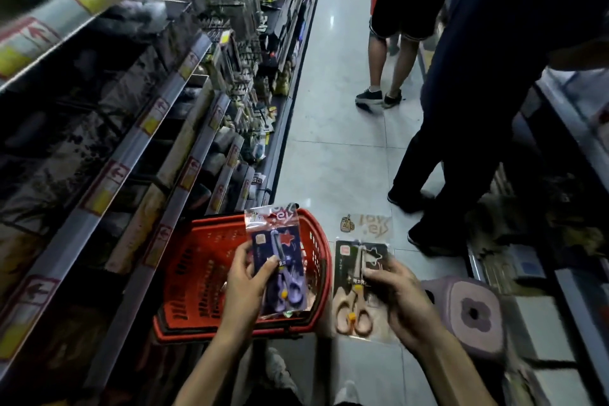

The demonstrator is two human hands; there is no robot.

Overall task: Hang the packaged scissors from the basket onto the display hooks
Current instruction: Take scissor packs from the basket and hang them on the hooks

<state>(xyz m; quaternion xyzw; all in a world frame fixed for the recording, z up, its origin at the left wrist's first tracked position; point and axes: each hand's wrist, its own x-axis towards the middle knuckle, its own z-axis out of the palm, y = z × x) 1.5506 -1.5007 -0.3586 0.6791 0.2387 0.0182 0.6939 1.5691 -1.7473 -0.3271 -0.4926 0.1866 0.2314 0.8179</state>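
My left hand [245,290] grips a pack of purple-handled scissors [280,260] on a dark blue card, held upright over the red basket [204,273]. My right hand [400,298] holds a second pack with beige-handled scissors [354,290] on a black card, just right of the basket above the floor. The basket stands on the floor against the shelving. The display hooks [244,43] with hanging goods run along the shelving farther down the aisle on the left, blurred.
Dark shelves with price strips [108,181] fill the left side. A lilac plastic stool [468,313] stands to my right. One person in dark trousers [461,142] stands close on the right, another in shorts [385,53] farther down. Pale floor tiles run between.
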